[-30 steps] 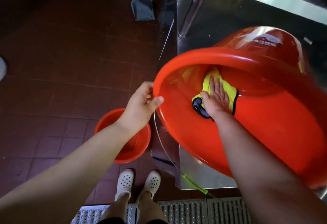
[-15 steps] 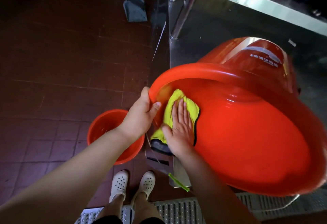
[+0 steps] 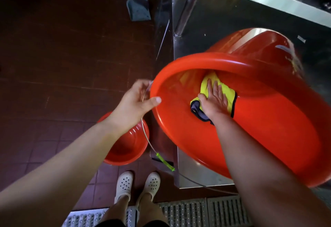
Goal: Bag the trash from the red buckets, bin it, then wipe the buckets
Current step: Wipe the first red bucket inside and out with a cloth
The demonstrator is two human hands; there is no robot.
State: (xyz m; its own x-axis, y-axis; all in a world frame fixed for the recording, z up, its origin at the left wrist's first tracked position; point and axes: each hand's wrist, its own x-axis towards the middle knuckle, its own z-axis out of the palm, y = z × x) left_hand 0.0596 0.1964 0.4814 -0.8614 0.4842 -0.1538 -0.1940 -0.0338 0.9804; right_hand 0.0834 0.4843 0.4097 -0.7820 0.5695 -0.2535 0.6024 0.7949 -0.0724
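A large red bucket (image 3: 268,137) lies tilted on its side on a steel table (image 3: 206,29), its mouth turned toward me. My left hand (image 3: 136,103) grips the left rim, thumb hooked inside the lip. My right hand (image 3: 215,99) is inside the bucket, fingers straight, pressing a yellow cloth (image 3: 225,92) with a dark edge against the inner wall. The bucket's wire handle with a green grip (image 3: 164,162) hangs below the rim. A second, smaller red bucket (image 3: 129,148) stands upright on the floor under my left forearm.
A grey dustpan (image 3: 138,6) leans on the dark red tiled floor beside the table's steel legs (image 3: 186,8). A metal floor grate (image 3: 197,212) runs along the bottom, next to my feet in white clogs (image 3: 139,183).
My right hand slid the cloth from near the left rim deeper into the bucket. The bucket rolled slightly. My left hand kept its hold on the rim.
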